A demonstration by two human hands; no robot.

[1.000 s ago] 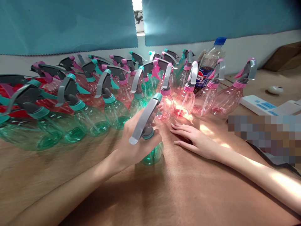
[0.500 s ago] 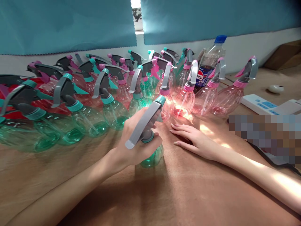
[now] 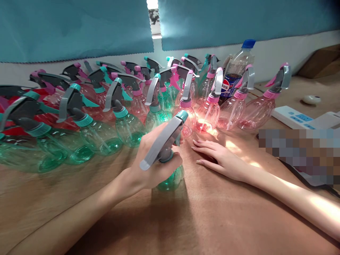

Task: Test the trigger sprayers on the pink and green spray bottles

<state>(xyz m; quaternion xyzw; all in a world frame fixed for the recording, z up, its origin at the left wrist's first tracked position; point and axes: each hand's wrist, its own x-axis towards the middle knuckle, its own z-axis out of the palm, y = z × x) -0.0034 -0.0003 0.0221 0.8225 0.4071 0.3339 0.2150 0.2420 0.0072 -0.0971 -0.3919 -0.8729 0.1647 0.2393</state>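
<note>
My left hand (image 3: 156, 163) is wrapped around the neck of a green spray bottle (image 3: 171, 179) with a grey and teal trigger head. The bottle's base rests on the wooden table (image 3: 212, 219); my fingers hide much of its neck. My right hand (image 3: 216, 156) lies flat on the table to the right, fingers stretched out, holding nothing. Just beyond its fingertips stands a pink spray bottle (image 3: 208, 115). Behind my left hand are more green spray bottles, such as one with a teal collar (image 3: 130, 129).
Several pink, red and green spray bottles crowd the back and left. A cola bottle (image 3: 235, 76) with a blue cap stands behind the pink ones. At right are a white power strip (image 3: 292, 117), a small white object (image 3: 311, 100), a blurred-out device (image 3: 302, 156) and a cardboard box (image 3: 320, 62).
The held spray bottle has shifted very slightly left and its head has turned a little. Part of its teal trigger now shows beside my fingers. My right hand has not moved.
</note>
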